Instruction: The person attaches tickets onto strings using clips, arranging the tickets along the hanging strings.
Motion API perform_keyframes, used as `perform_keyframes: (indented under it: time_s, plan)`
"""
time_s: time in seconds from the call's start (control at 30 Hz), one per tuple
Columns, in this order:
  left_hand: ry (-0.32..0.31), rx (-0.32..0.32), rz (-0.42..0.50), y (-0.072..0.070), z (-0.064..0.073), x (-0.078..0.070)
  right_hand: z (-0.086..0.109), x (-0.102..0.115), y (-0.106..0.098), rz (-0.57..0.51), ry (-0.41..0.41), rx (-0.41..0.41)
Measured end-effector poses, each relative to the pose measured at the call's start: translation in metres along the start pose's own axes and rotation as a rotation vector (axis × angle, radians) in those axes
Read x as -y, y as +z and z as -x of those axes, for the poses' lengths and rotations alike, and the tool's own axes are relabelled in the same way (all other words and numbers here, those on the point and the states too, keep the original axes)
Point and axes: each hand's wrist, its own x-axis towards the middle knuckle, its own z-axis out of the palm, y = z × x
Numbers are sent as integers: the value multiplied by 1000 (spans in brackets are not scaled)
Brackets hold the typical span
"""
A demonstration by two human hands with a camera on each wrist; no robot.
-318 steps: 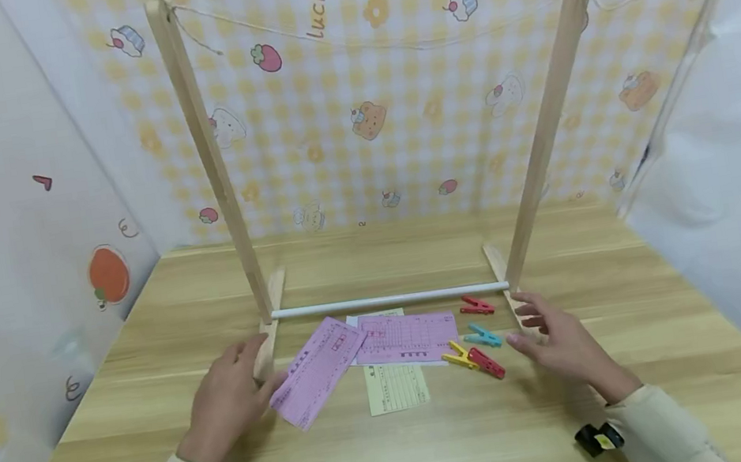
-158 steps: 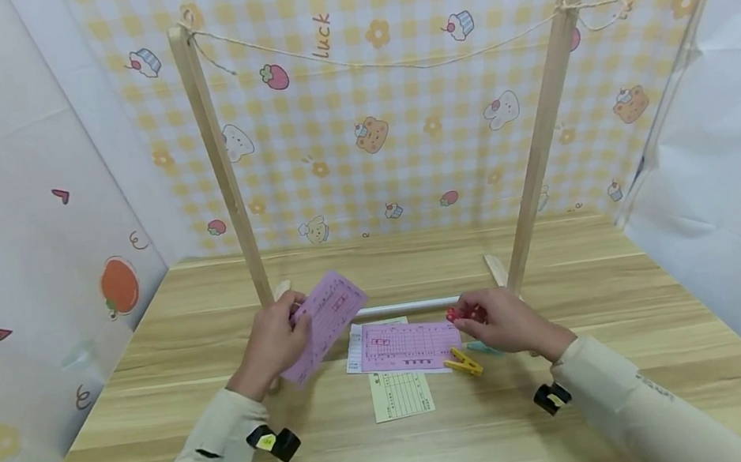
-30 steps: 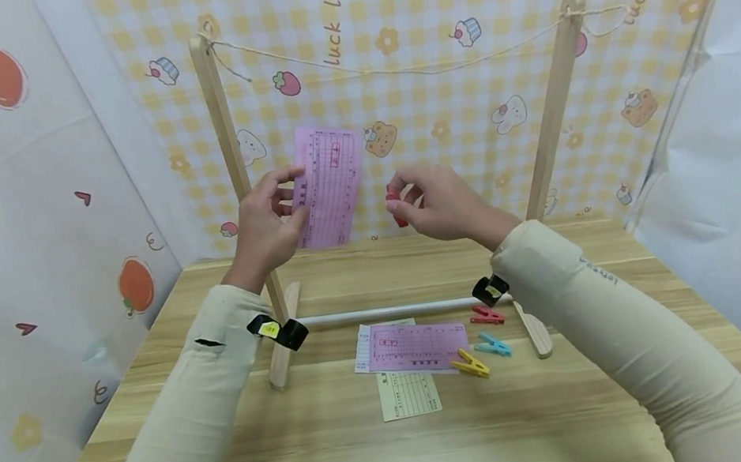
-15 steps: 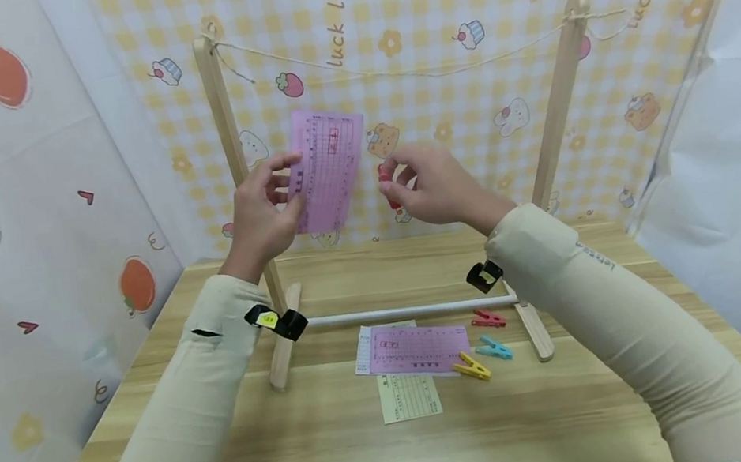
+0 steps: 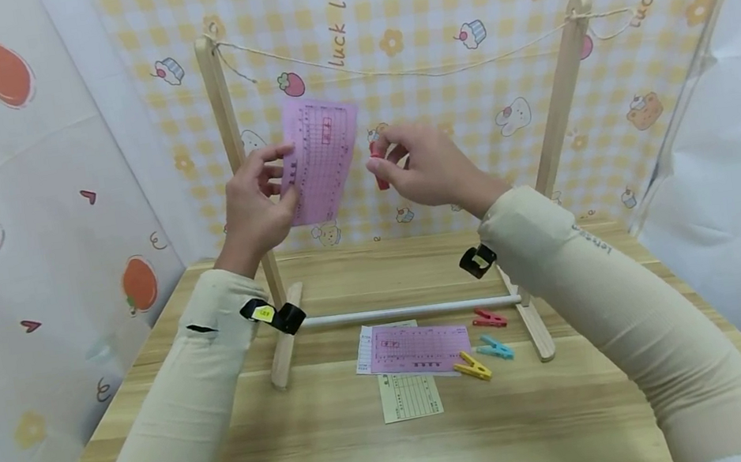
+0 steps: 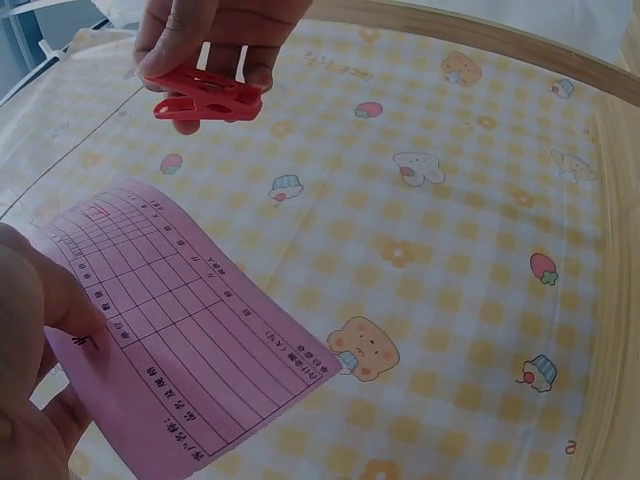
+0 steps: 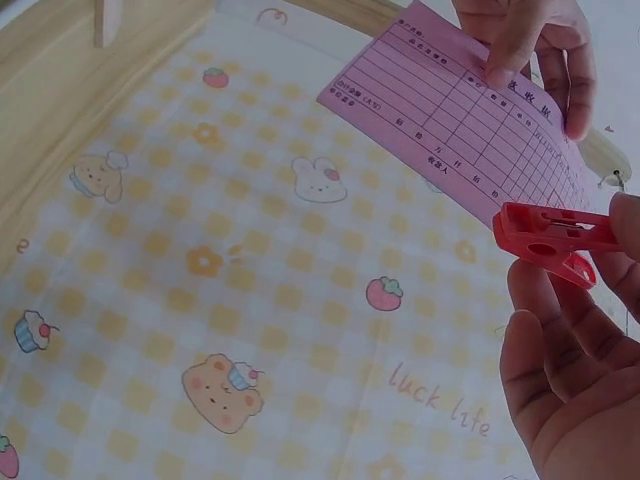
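Observation:
My left hand (image 5: 259, 204) pinches a pink printed receipt slip (image 5: 324, 160) by its left edge, thumb in front. The slip stands nearly upright in the air, its top edge a little below the string (image 5: 383, 74). To its right, my right hand (image 5: 428, 165) holds a red clothespin (image 5: 380, 170) between thumb and fingers, apart from the slip. In the right wrist view the red clothespin (image 7: 555, 238) overlaps the slip's lower edge, and the left wrist view shows the same clothespin (image 6: 208, 97) beyond the slip's far end.
The string sags between two wooden posts (image 5: 562, 98), joined low down by a white rod (image 5: 411, 310). On the table lie another pink slip (image 5: 417, 348) over a white one, a pale green slip (image 5: 410, 397), and yellow (image 5: 471, 367), blue (image 5: 496, 347) and red clothespins (image 5: 489, 318).
The pink slip and a red clothespin have been picked up from the table. Over the last second both hands have risen toward the string, the right one also shifting slightly left.

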Motion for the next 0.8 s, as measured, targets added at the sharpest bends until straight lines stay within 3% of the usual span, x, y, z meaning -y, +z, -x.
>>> perform_keyframes:
  time_s: [0.13,0.43,0.8]
  plan:
    - [-4,-11,4,-3,-1,-2,-5,2,-2,16,-27,-24]
    - [4,-32,10,-8,-5,-5,-17,7,-11,-54,61,16]
    - [51,-74,18,-13,-9,-9,-37,14,-25,-130,95,-32]
